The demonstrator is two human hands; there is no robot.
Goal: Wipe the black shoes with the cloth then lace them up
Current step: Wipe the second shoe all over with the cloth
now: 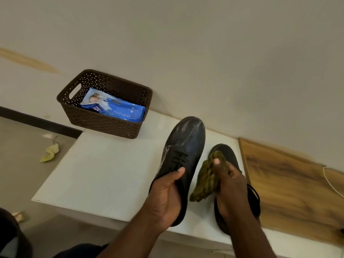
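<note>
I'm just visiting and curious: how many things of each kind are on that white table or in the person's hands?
Black shoes: 2, one held, one lying on the table
Green cloth: 1
Brown basket: 1
Blue wipes pack in the basket: 1
Total: 5

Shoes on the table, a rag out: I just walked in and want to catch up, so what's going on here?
A person is cleaning a pair of black leather lace-up shoes. The left hand grips one laced shoe, whose toe shows pale streaks, lifted over the white table. The right hand holds a crumpled olive-green cloth above the second black shoe, which lies on the table with a loose lace. A brown woven plastic basket holding a blue wipes packet sits further back.
</note>
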